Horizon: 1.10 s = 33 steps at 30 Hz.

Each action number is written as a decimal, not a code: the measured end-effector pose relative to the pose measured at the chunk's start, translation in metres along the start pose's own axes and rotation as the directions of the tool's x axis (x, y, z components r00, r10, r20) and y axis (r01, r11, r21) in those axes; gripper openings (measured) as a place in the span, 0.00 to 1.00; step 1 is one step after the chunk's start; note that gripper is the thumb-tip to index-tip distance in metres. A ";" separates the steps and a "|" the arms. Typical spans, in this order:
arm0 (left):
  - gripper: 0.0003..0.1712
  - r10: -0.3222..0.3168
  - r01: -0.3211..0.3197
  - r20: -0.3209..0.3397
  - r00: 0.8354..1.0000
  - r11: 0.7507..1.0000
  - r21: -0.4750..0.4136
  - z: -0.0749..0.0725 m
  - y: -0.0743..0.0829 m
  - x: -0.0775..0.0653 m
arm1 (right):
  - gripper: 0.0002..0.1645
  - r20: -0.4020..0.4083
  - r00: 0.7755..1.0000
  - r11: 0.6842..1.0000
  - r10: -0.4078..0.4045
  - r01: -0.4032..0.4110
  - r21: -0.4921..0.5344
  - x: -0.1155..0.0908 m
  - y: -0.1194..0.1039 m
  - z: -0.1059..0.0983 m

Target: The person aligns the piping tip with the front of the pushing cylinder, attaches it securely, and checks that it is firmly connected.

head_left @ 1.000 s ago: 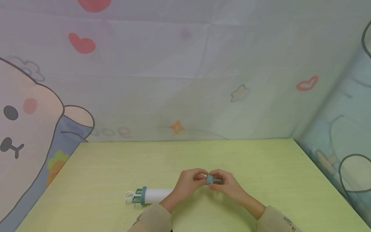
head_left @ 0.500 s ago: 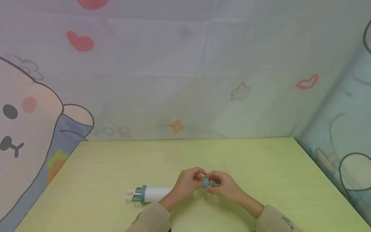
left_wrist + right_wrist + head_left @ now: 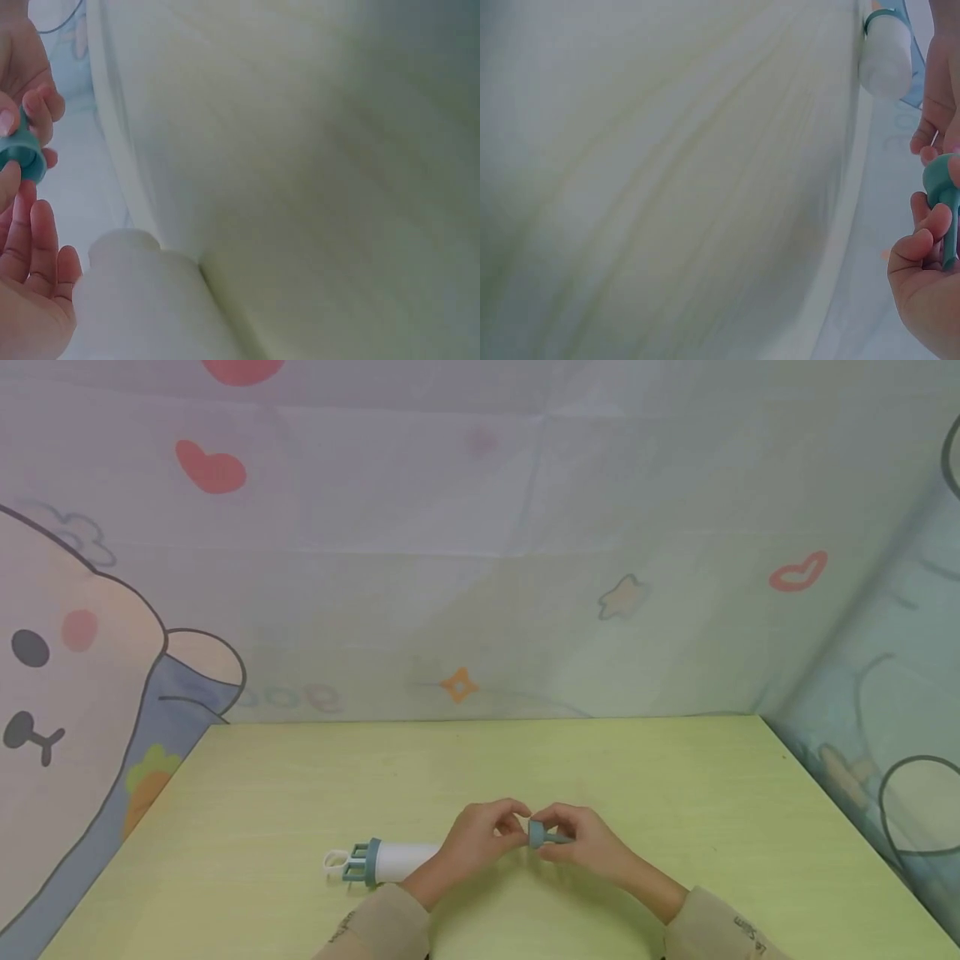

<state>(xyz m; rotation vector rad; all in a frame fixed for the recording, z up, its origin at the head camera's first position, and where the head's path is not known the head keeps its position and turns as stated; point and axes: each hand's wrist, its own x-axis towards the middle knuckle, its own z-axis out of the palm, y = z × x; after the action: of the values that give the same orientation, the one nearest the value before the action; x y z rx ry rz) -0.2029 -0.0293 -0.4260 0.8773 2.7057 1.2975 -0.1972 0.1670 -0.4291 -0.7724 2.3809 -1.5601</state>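
Note:
A teal funnel-shaped piece (image 3: 536, 833), a small cup with a thin stem, is held above the table. My right hand (image 3: 592, 839) pinches it near the stem, which points right. Its open mouth faces my left hand (image 3: 480, 833), whose fingertips are at the rim. The left wrist view shows the cup's hollow inside (image 3: 30, 160) with a fingertip over part of it. On the table lies a white tube (image 3: 401, 862) with a teal end frame (image 3: 362, 862) and a white ring handle (image 3: 335, 862). My left forearm hides its right end.
The light yellow-green table (image 3: 675, 777) runs back to a printed cloth (image 3: 525, 485) hung upright behind it. More printed cloth hangs at the left and right sides.
My left hand has shifted slightly left, and its fingers cover less of the cup. The right hand still holds the teal piece, lowered a little. The white tube stays in place.

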 end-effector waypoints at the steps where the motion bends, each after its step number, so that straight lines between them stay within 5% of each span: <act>1: 0.14 0.003 -0.003 0.009 1.000 1.000 0.005 -0.002 -0.001 -0.001 | 0.19 0.001 1.000 1.000 0.005 -0.005 -0.005 0.000 0.000 0.000; 10: 0.13 0.030 -0.034 0.099 0.995 0.998 0.046 -0.026 -0.014 -0.011 | 0.20 0.008 1.000 0.999 0.020 -0.019 -0.030 -0.002 0.005 -0.001; 19: 0.19 -0.035 0.000 0.253 0.967 0.991 0.135 -0.065 -0.022 -0.029 | 0.22 0.027 0.999 0.999 0.035 -0.034 -0.014 -0.003 0.005 -0.002; 27: 0.33 -0.049 -0.063 0.309 0.950 0.938 0.341 -0.086 -0.034 -0.044 | 0.23 0.035 0.998 0.998 0.046 -0.045 -0.035 -0.004 0.006 -0.003; 33: 0.38 -0.076 -0.063 0.342 0.937 0.923 0.379 -0.091 -0.045 -0.052 | 0.22 0.035 0.998 0.998 0.044 -0.042 -0.045 -0.004 0.007 -0.003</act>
<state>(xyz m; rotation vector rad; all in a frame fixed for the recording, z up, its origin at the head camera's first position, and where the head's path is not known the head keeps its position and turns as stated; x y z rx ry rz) -0.2030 -0.1420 -0.4100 1.0097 2.6939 0.5324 -0.1973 0.1742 -0.4345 -0.7466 2.3981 -1.4692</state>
